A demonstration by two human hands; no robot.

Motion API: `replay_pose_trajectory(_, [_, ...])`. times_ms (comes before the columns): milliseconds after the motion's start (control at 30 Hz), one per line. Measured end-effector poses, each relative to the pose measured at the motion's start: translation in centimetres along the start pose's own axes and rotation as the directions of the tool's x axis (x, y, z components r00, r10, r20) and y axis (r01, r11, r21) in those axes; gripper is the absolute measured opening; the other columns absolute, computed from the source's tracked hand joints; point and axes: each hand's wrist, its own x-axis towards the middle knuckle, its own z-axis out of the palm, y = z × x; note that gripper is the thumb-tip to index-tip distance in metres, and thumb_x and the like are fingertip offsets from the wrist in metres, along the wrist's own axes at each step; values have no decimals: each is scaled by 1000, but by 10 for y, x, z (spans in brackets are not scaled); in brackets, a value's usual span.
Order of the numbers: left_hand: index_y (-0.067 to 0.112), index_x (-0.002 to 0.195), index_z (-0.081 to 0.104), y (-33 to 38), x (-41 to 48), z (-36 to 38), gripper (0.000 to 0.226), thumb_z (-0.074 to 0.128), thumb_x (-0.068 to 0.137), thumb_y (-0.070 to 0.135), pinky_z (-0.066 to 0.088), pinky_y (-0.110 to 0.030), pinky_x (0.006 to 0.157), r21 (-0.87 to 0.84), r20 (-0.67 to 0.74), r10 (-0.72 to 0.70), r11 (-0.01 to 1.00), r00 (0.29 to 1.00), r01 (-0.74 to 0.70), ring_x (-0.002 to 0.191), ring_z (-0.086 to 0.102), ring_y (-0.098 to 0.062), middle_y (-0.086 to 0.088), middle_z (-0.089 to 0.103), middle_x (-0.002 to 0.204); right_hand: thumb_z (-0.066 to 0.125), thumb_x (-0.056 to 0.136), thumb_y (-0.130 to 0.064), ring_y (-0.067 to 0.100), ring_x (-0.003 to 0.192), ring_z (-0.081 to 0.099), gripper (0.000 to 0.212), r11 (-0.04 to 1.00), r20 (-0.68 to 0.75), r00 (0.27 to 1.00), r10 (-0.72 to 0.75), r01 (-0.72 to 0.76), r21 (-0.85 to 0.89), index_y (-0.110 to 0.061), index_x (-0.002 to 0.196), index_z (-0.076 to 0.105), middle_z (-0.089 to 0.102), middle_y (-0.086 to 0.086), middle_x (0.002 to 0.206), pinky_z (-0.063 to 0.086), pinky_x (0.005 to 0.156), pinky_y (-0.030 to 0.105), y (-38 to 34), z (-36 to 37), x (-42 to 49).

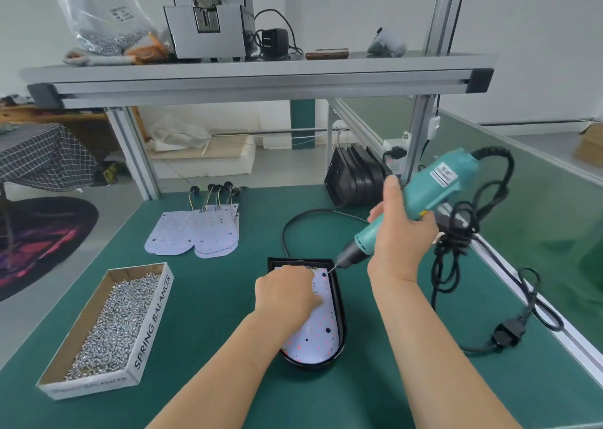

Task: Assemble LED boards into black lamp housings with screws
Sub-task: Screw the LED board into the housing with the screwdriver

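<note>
A black lamp housing (340,301) lies on the green table in front of me, with a white LED board (318,334) seated inside it. My left hand (285,294) presses flat on the board's upper half, fingers together. My right hand (399,232) grips a teal electric screwdriver (424,193), tilted down to the left. Its bit tip touches the board's top right corner at the housing rim. What lies under my left palm is hidden.
A cardboard box of screws (107,327) sits front left. Spare LED boards with wires (195,229) lie behind. Stacked black housings (354,175) stand back right. The screwdriver's black cable (456,252) coils along the right edge. An aluminium shelf (254,79) spans overhead.
</note>
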Motion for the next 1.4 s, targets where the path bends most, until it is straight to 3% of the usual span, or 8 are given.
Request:
replay_pose_trajectory(133, [24, 111, 69, -13, -7, -11, 20, 61, 93, 24, 40, -23, 64, -604, 49, -164, 781, 985, 160, 79, 60, -17, 1, 64, 96, 76, 87, -41, 8, 60, 55, 28, 971, -90, 968, 236, -230, 70, -26, 97, 55, 57, -8, 65, 48, 61, 22, 5, -23, 0])
replay_pose_trajectory(200, [10, 94, 64, -21, -13, -21, 6, 58, 94, 8, 32, -19, 44, -918, 254, -246, 243, 936, 313, 51, 42, -11, -1, 52, 70, 73, 91, -35, 8, 65, 58, 23, 950, -81, 951, 300, -290, 117, -25, 101, 55, 58, -7, 71, 49, 66, 25, 8, -35, -2])
replay_pose_trajectory(267, [-6, 95, 61, -26, -24, -32, 8, 53, 94, -7, 41, -19, 39, -843, 457, -132, -382, 880, 380, 54, 47, -13, -10, 54, 72, 71, 93, -29, 6, 62, 60, 17, 947, -62, 951, 302, -292, 133, -24, 99, 56, 59, -9, 67, 50, 63, 24, 8, -43, -8])
replay_pose_trajectory(333, [-18, 108, 56, -29, -38, -37, 24, 38, 93, -20, 60, -31, 62, -660, 476, 15, -654, 879, 369, 84, 62, -27, -22, 59, 100, 70, 92, -25, 6, 58, 58, 15, 954, -54, 960, 274, -265, 140, -23, 93, 55, 57, -10, 63, 49, 59, 23, 6, -46, -15])
replay_pose_trajectory(433, [-22, 113, 53, -26, -55, -35, 36, 24, 92, -25, 59, -43, 80, -645, 428, 54, -681, 902, 347, 106, 64, -40, -35, 58, 117, 68, 90, -18, 9, 56, 52, 17, 964, -53, 973, 223, -213, 157, -22, 89, 51, 53, -9, 60, 46, 54, 22, 0, -42, -25])
replay_pose_trajectory(933, [3, 81, 65, -15, -75, -22, 16, 72, 84, 17, 42, -13, 37, -825, 436, -132, -452, 890, 338, 43, 52, -6, -4, 60, 59, 66, 90, -19, 11, 61, 53, 17, 971, -46, 994, 102, -90, 220, -21, 88, 49, 54, -7, 62, 44, 62, 28, -21, -40, -52])
replay_pose_trajectory(1133, [-9, 76, 77, -10, -79, -21, 16, 73, 63, -1, 54, -16, 47, -660, 502, 17, -638, 864, 396, 54, 64, -14, -17, 67, 74, 66, 90, -19, 10, 61, 54, 16, 978, -68, 997, 43, -28, 206, -23, 86, 51, 55, -4, 64, 47, 63, 24, -23, -39, -56])
replay_pose_trajectory(1400, [-9, 77, 77, -8, -81, -16, 17, 69, 62, -9, 56, -19, 51, -670, 489, 70, -608, 869, 426, 61, 67, -20, -22, 69, 82, 68, 86, -19, 12, 60, 55, 16, 982, -69, 998, -13, 25, 187, -25, 83, 53, 56, -6, 62, 49, 59, 20, -20, -41, -55])
